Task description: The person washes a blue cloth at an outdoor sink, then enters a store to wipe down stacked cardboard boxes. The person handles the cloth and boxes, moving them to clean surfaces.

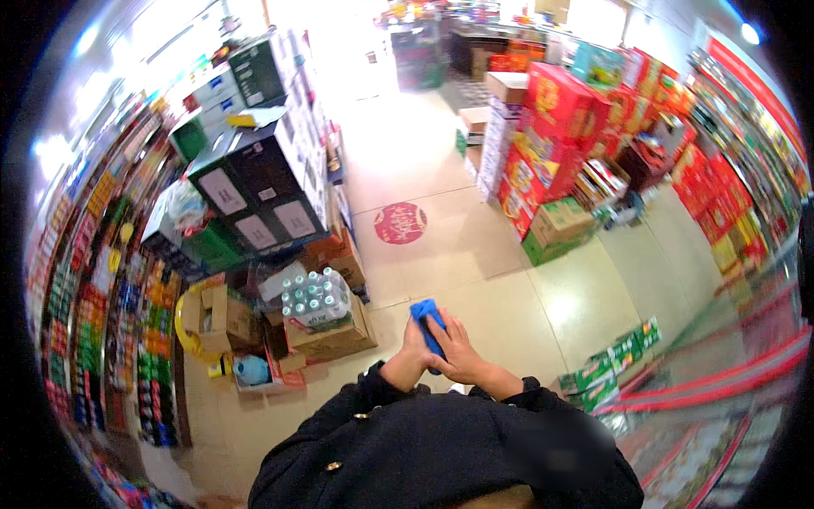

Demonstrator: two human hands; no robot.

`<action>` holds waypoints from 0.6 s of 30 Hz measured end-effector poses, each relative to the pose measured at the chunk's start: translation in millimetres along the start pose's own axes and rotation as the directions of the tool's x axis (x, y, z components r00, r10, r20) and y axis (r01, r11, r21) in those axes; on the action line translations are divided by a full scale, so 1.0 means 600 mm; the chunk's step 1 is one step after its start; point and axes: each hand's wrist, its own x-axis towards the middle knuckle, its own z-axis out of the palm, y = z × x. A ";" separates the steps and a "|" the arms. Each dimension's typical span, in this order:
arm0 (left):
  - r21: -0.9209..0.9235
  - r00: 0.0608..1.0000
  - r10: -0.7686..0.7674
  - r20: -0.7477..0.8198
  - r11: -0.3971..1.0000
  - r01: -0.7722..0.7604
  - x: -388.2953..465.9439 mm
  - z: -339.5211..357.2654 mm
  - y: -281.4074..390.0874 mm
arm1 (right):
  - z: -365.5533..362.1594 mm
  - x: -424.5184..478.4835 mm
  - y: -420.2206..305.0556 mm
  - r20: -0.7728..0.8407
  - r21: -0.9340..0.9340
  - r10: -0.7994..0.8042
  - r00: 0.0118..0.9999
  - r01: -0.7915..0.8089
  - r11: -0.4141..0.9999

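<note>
In the head view, a blue cloth [427, 321], folded or bunched, is held between my two hands in front of my dark jacket. My left hand [416, 347] has hold of it from the left side, its fingers partly hidden behind the cloth. My right hand [459, 347] lies against the cloth from the right, fingers spread over it. Below the hands, the tiled floor carries a round red sticker [400, 223] with writing, farther ahead.
Left of me, a pack of capped bottles [315, 299] stands on a cardboard box [340, 337], near stacked dark cartons [254, 184] and full shelves [95, 286]. Red cartons [553, 127] are piled ahead right. Green packs [610, 366] and a glass-sided case with a red edge [712, 375] are at right.
</note>
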 end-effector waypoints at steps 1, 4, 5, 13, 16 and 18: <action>0.028 1.000 0.000 0.011 1.000 0.000 0.032 0.016 0.013 | 0.004 0.020 0.025 -0.036 0.099 0.041 0.999 -0.037 0.994; -0.138 0.983 0.140 0.116 0.983 -0.123 0.125 0.002 0.046 | 0.006 0.089 0.077 -0.110 0.351 0.146 0.983 -0.099 0.931; -0.207 0.963 0.197 0.186 0.966 -0.157 0.158 -0.017 0.058 | 0.004 0.115 0.092 -0.094 0.459 0.208 0.974 -0.143 0.877; -0.048 0.997 0.062 0.053 0.997 -0.060 0.298 0.039 0.207 | -0.040 0.298 0.351 0.420 0.906 0.497 0.759 -0.321 -0.277; 0.119 0.907 0.419 -0.043 0.904 -0.411 0.348 0.053 0.278 | -0.089 0.357 0.445 0.502 0.836 0.487 0.715 -0.256 -0.485; 0.230 0.805 0.580 -0.121 0.806 -0.546 0.366 0.076 0.339 | -0.121 0.403 0.485 0.503 0.842 0.512 0.697 -0.263 -0.471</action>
